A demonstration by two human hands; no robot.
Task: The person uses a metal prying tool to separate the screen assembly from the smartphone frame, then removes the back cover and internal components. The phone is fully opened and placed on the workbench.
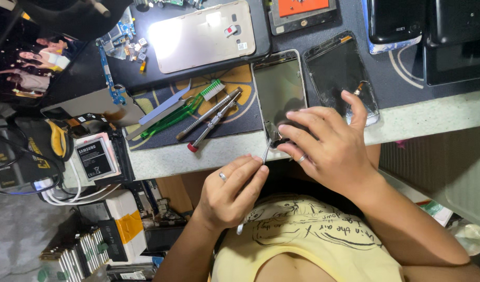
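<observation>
A phone frame with a bare greenish-grey metal inside (279, 86) lies on the dark mat near the counter's front edge. My right hand (326, 146) rests on its near end, fingertips pressing the frame down. My left hand (230, 192) grips a thin metal tool (266, 152), whose tip touches the frame's near corner right by my right fingertips. A detached dark screen panel (338, 73) with a small flex cable lies just right of the frame, partly under my right hand.
On the mat to the left lie two screwdrivers (211, 117), a green-handled brush (180, 110) and a grey flat pry tool (164, 107). A gold phone back cover (201, 36) and circuit boards (114, 47) sit behind. A battery (95, 156) and cables lie at the far left.
</observation>
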